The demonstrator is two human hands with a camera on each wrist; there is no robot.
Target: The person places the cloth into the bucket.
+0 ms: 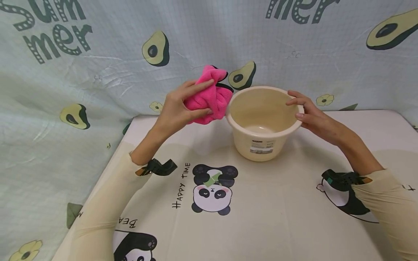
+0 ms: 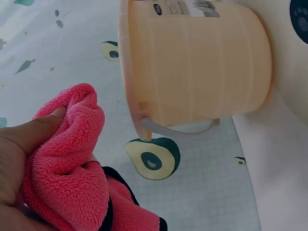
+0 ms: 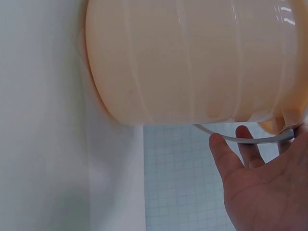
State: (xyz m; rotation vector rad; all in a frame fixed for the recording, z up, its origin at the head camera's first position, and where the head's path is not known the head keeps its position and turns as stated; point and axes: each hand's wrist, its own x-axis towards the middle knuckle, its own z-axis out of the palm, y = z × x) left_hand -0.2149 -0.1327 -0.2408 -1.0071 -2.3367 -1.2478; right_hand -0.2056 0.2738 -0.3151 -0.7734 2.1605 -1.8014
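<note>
A bunched pink cloth (image 1: 212,98) with black edging is held up in my left hand (image 1: 177,107), the thumb and fingers pressed into its folds. It is just left of a cream plastic bucket (image 1: 261,146), level with the rim; the left wrist view shows the cloth (image 2: 72,173) apart from the bucket (image 2: 202,67). My right hand (image 1: 318,119) grips the bucket's right rim, some fingertips over the edge. In the right wrist view other fingers of the right hand (image 3: 260,187) spread outside the wall near the thin grey handle (image 3: 255,141). The bucket's visible inside holds nothing.
The bucket stands near the back of a table (image 1: 261,210) with a panda-print cover. Right behind the table hangs an avocado-print sheet (image 1: 202,40), which also runs along the left side.
</note>
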